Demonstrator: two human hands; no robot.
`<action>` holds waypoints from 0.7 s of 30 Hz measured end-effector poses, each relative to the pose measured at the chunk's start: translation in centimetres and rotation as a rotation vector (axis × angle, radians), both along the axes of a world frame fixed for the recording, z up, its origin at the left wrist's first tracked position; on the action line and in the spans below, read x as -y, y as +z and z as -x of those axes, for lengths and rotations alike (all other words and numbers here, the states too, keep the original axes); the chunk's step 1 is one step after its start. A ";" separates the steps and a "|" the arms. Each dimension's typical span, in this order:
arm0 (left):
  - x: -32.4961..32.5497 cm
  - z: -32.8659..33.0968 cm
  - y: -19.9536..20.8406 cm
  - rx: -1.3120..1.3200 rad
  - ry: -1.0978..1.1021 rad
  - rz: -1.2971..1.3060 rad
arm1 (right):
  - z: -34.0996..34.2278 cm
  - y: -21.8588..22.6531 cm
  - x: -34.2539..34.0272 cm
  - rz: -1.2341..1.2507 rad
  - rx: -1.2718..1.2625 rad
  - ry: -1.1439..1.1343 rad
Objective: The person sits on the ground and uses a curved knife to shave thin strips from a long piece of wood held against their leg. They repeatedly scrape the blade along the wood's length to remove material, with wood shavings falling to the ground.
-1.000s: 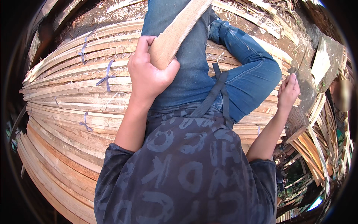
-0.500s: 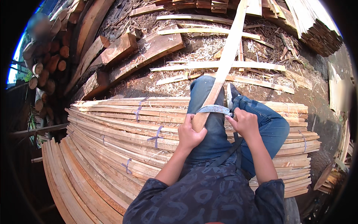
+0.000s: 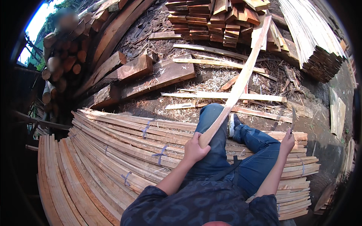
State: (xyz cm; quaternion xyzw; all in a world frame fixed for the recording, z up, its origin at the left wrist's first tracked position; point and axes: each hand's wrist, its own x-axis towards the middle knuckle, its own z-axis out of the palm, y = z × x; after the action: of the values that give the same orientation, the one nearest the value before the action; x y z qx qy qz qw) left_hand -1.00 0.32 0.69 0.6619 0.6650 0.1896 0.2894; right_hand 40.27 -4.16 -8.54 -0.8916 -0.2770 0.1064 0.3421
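A long, pale wooden strip (image 3: 241, 83) runs from my lap away toward the stacked planks at the back. My left hand (image 3: 196, 148) is closed round its near end, above my left thigh. Out to the right, my right hand (image 3: 286, 144) grips the handle of a knife (image 3: 293, 117). The curved blade points up and away from me, apart from the strip. Its handle is mostly hidden in my fingers.
Bundles of wooden strips (image 3: 124, 150), tied with purplish bands, lie under and beside my legs. Thick beams (image 3: 162, 77) and round logs (image 3: 68, 64) are at the far left. Stacked planks (image 3: 200, 22) stand ahead, a pale strip pile (image 3: 305, 34) far right. Shavings and loose strips (image 3: 226, 96) litter the ground.
My right hand has swung the knife off the strip and out to the right. The left hand still holds the strip's near end. The view has tilted up, showing more of the stacked planks.
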 end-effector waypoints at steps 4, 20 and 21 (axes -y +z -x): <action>-0.3 0.5 -0.4 -0.034 0.012 -0.053 | -3.1 3.7 4.6 -0.167 0.037 0.021; -0.5 0.9 -0.4 -0.030 -0.036 -0.027 | 18.0 4.6 -4.6 -0.001 0.093 0.928; -0.5 0.9 -0.8 -0.017 -0.037 -0.041 | 15.6 3.2 -5.9 -0.013 0.041 0.708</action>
State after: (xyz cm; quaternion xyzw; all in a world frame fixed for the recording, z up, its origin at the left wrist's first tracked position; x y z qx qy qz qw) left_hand -1.93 0.79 -0.08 0.6814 0.6511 0.1925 0.2735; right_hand 24.69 1.70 -5.29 -0.7399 -0.5765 0.1988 0.2841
